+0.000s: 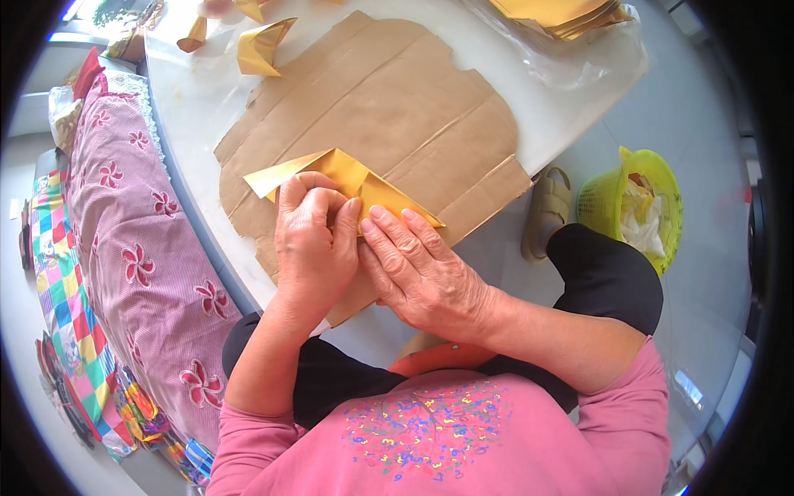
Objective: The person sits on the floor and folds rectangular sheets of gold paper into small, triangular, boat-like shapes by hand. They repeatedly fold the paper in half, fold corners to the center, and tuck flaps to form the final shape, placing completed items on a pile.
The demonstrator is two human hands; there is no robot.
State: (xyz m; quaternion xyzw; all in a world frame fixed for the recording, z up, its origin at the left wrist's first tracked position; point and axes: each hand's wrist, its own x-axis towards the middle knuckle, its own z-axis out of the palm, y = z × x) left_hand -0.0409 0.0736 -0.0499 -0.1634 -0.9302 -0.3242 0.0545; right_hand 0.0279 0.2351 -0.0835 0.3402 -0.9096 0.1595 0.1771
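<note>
A sheet of gold paper, partly folded with a raised peak and slanting edges, lies over the near part of a brown cardboard piece. My left hand is closed on the paper's left part, fingers curled and thumb pressed toward the index finger. Beside it my right hand lies flat, its outstretched fingertips pressing the paper's near edge. The paper under my left fingers is hidden. Beyond the cardboard's left edge stands a folded gold paper piece, and another small gold piece lies farther left.
A stack of gold paper sheets rests on clear plastic wrapping at the far right of the white table. A yellow-green basket with waste stands on the floor at right. Pink flowered cloth runs along the left.
</note>
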